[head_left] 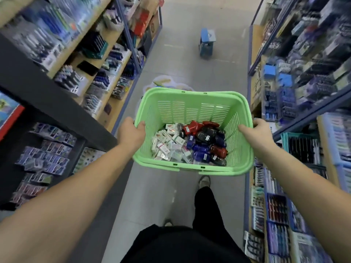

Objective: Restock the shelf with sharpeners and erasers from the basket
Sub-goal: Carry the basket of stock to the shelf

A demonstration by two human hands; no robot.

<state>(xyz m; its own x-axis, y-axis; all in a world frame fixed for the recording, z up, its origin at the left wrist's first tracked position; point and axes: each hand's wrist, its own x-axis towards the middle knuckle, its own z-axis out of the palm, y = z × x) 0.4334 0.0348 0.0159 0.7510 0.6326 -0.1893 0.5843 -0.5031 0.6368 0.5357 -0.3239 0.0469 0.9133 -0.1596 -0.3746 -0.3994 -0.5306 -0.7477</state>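
Both hands carry a green basket (190, 109) down a shop aisle (180, 54).
The left hand (131, 132) grips the basket's left rim, thumb hooked inside; the right hand (256, 131) grips the right rim. Inside lie white packets (167, 147), probably erasers, beside red, blue and black sharpeners (205, 143).

The floor (180, 63) is open toward 12 o'clock past the green basket (228, 168), with only a small blue stool (207, 42) there, while left shelves (91, 59) block 9 o'clock and right shelves (303, 73) 3 o'clock.
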